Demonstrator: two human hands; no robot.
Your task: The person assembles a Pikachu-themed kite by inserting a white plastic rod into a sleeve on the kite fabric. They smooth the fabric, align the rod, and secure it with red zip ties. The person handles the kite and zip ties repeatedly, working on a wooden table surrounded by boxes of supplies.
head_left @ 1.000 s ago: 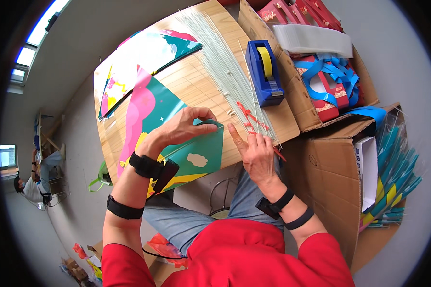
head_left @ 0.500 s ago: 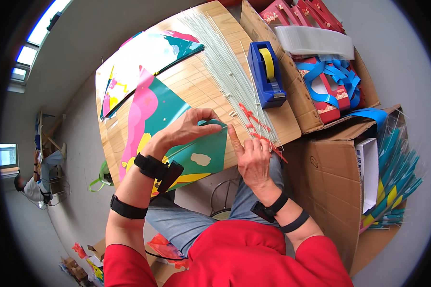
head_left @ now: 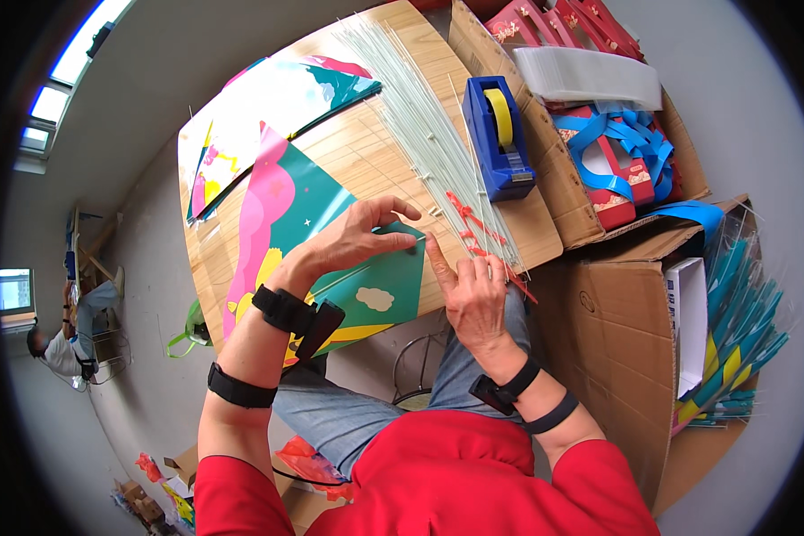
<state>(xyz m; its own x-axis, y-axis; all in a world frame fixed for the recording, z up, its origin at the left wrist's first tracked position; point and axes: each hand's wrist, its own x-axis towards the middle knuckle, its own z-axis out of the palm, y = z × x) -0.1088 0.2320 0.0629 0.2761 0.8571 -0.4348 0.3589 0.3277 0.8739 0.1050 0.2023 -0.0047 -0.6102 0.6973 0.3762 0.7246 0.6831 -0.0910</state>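
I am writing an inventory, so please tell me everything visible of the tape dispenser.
The tape dispenser is blue, plastic by its look, and holds a yellow roll; its narrow cutter end faces near. It stands upright on the wood-look table, between pale thin rods and an open cardboard box. The closest rods run along its left side; contact cannot be told. The right hand is apart from it.

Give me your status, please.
Left hand over printed sheet, thumb and forefinger apart. Right hand, forefinger at sheet's corner. Red strips close by right hand.
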